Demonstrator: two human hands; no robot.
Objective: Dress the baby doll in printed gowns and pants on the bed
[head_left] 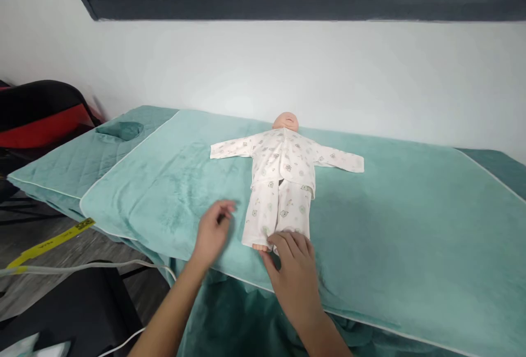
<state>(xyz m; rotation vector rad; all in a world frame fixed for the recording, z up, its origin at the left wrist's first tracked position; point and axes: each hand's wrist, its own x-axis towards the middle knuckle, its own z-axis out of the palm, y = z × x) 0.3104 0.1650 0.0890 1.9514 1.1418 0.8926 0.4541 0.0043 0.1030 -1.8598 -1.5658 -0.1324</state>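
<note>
A baby doll lies on its back on the green bed cover, arms spread wide, its head toward the wall. It wears a white printed long-sleeved top and matching trousers. Toes of one foot show below a trouser cuff. My right hand is at the other cuff, fingers bent over the fabric with the thumb on the near side; the foot there is hidden. Left of the trousers, my left hand hovers apart from the doll, holding nothing, its fingers loosely curled and slightly blurred.
The green cover spreads over a bed against a white wall. At the left end is a quilted part with a face hole. A black and red chair, a white cable with a yellow tag and a black seat are at left.
</note>
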